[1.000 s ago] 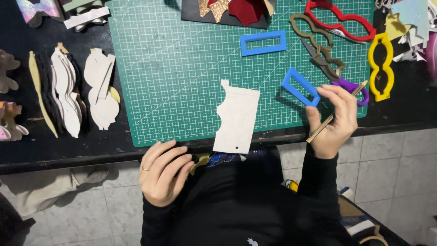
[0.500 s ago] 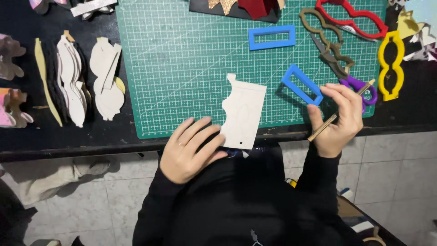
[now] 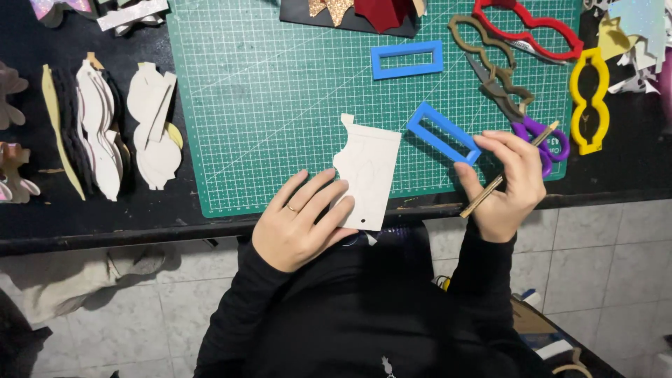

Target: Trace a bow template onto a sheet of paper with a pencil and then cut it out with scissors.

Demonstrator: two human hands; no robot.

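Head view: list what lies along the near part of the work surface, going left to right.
Stack of pale cut-out shapes → left hand → white card piece → tilted blue rectangular frame → right hand holding a thin stick → yellow template.

Colours on this desk are all over the place. The cutting mat (image 3: 280, 105) is green with a fine white grid plus some diagonal lines, sitting on a black tabletop (image 3: 91, 224). The card piece (image 3: 369, 175) is plain off-white. 2 rectangular frames are bright blue, one upper (image 3: 407, 60) and one lower (image 3: 444, 132). The wavy outline template (image 3: 528, 28) is red, the figure-eight one (image 3: 589, 101) is yellow, and the curvy one (image 3: 490, 56) is olive brown. Scissors (image 3: 539, 136) have purple handles. The stick (image 3: 504, 178) is tan. Cut-outs on the left (image 3: 154, 126) are cream, with black ones (image 3: 70, 126) beside them. Sleeves are black, the floor is pale grey tile (image 3: 609, 252).
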